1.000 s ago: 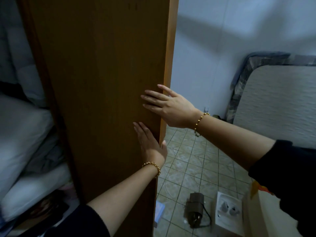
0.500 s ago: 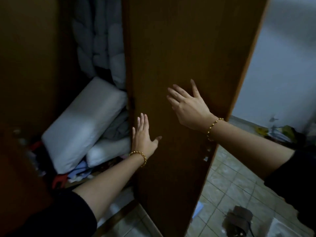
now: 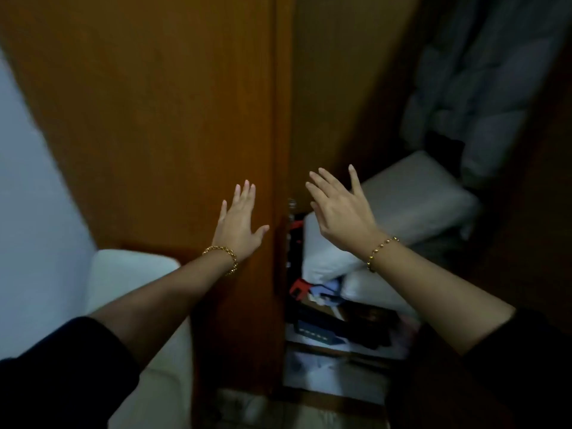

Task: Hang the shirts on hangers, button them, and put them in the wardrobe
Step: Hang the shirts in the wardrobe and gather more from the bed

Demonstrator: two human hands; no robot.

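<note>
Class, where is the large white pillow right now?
In the head view, the white pillow lies right of centre inside the wardrobe, just beyond the right hand.

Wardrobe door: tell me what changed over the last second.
The view swung left along the wardrobe, so the door panel now sits left of the open compartment. The right hand left the door and hovers before the pillows; the left hand stays spread at the panel. Both hands remain empty.

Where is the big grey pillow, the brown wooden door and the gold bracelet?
Big grey pillow (image 3: 414, 199), head view: its top face.
Brown wooden wardrobe door (image 3: 161, 119), head view: mid panel.
Gold bead bracelet (image 3: 380, 249), head view: on the right wrist.
</note>
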